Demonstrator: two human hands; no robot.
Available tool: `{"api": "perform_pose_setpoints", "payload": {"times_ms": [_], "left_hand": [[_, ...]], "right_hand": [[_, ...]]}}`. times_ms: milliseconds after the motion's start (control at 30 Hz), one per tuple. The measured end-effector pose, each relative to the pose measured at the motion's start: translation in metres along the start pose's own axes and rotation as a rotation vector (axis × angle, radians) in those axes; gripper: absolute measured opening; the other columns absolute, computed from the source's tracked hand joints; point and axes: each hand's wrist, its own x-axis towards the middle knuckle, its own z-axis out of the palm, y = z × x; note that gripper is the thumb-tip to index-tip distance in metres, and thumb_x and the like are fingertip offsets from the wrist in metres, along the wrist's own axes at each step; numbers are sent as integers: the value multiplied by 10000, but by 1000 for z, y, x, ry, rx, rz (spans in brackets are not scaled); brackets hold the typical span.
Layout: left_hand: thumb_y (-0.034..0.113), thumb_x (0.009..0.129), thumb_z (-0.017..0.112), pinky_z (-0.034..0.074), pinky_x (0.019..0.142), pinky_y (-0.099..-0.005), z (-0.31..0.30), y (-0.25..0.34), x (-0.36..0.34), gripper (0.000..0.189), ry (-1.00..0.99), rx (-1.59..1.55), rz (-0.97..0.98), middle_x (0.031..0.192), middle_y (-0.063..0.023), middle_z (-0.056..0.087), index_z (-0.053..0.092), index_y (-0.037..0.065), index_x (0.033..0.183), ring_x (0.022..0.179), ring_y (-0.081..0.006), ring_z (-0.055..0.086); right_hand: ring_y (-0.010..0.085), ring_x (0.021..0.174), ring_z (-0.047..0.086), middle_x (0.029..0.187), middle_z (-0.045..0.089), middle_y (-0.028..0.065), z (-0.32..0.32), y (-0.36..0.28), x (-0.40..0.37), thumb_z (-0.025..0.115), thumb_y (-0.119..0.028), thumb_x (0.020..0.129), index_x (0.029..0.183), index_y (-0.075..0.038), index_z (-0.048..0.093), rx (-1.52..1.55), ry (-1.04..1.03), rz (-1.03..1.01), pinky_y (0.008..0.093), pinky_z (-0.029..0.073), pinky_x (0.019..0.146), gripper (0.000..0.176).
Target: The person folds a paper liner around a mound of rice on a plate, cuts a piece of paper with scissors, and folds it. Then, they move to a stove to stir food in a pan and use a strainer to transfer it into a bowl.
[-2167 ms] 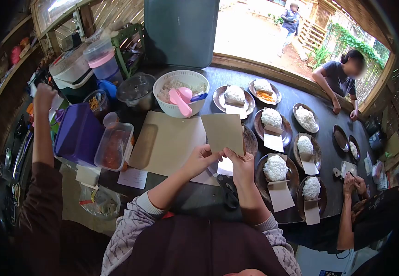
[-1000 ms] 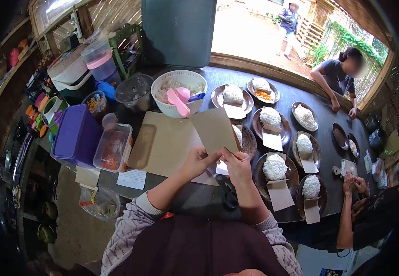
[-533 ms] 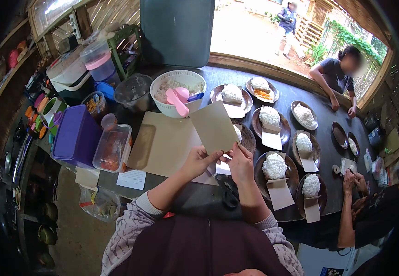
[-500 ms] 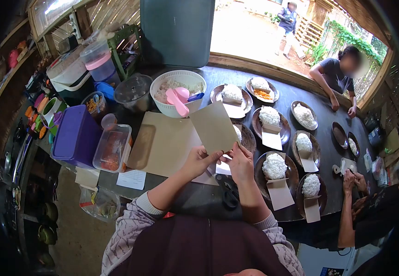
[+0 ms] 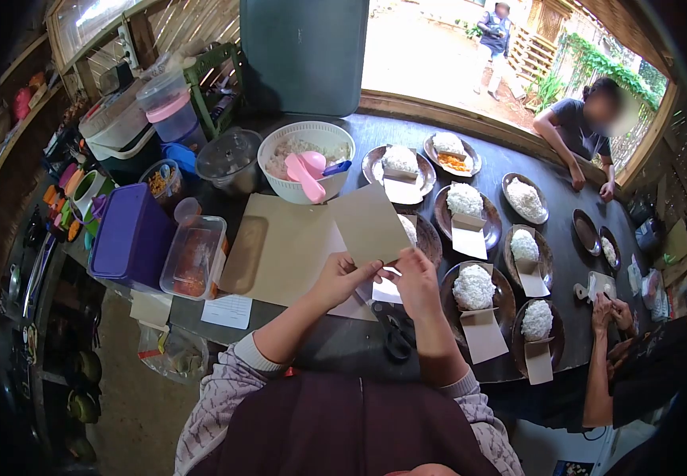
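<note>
A square of brown card [image 5: 369, 224] is held up above the table, its lower edge between my two hands. My left hand [image 5: 345, 278] pinches its lower left edge. At the lower right corner, the fingers of my right hand [image 5: 416, 282] are closed on the card. Under and left of it lies a large brown sheet [image 5: 284, 238]. Black scissors [image 5: 396, 337] rest below, between my forearms. To the right, brown plates hold mounds of white rice [image 5: 473, 287] with folded card pieces [image 5: 484, 333] against them.
A white bowl [image 5: 306, 170] of rice holds pink spoons. Left of it are a lidded pot [image 5: 228, 159], a purple box [image 5: 133, 236] and an orange-filled container [image 5: 193, 258]. A co-worker's hands [image 5: 606, 312] are at the right; another person [image 5: 581, 131] leans at the window.
The card has tilted and shifted slightly down and right. My right fingers have shifted a little at its corner. The person outside has moved slightly.
</note>
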Motion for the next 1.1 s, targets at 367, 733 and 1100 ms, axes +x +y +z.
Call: {"api": "perform_pose_setpoints", "payload": {"times_ms": [367, 733, 1100], "left_hand": [[120, 832, 582, 458, 628, -227, 0, -8, 3, 170, -26, -43, -20, 798, -58, 633, 613, -12, 935, 682, -90, 571], [122, 831, 585, 421, 513, -210, 4, -10, 0, 137, 46, 197, 135, 660, -16, 583, 618, -10, 844, 573, -67, 529], [108, 826, 592, 381, 530, -197, 0, -8, -2, 179, -20, 239, 81, 708, 50, 570, 631, -10, 954, 620, -8, 442]], "right_hand": [[101, 642, 542, 751, 580, 45, -14, 5, 1, 527, -48, 852, 904, 56, 604, -361, -123, -96, 240, 472, 603, 139], [67, 718, 560, 812, 616, 21, -18, -1, 0, 574, -115, 837, 971, 3, 625, -508, -52, -74, 218, 466, 654, 185], [71, 698, 550, 817, 624, 16, -25, -2, 3, 568, -116, 840, 941, -22, 639, -507, -21, -142, 222, 437, 640, 155]]}}
